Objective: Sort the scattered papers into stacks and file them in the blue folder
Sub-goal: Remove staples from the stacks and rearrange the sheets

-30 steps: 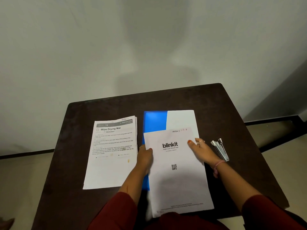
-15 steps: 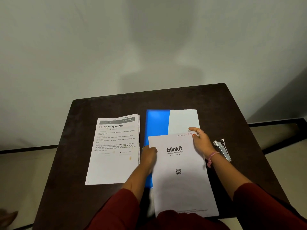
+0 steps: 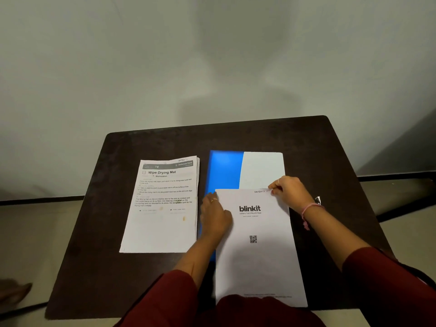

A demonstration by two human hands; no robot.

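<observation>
So the dark brown surface [image 3: 306, 142] has two paper piles and the blue folder [image 3: 224, 171] on it. The folder lies flat in the middle, with a plain white sheet [image 3: 262, 168] over its right half, so only the left strip of blue shows.

On top of that, closer to the person, sits the blinkit sheet [image 3: 257, 251] with the logo, a QR code, and "SECTION 1" handwritten at its top right corner. Its near end hangs past the surface edge toward the person's lap.

The right hand [image 3: 291, 191] pinches that top right corner between thumb and fingers, a ring on one finger and a pink band at the wrist. The left hand [image 3: 215, 215] rests at the sheet's left edge, fingers curled over onto the folder beside it; can't really tell if it's gripping the edge or just pressing down.

Off to the left, just beside the folder, there's a neat stack of printed papers [image 3: 162, 208] with "Wipe Drying Mat" on the top page. A bit of a metal stapler [image 3: 318, 199] peeks out behind the right wrist. Both sleeves are dark red.
</observation>
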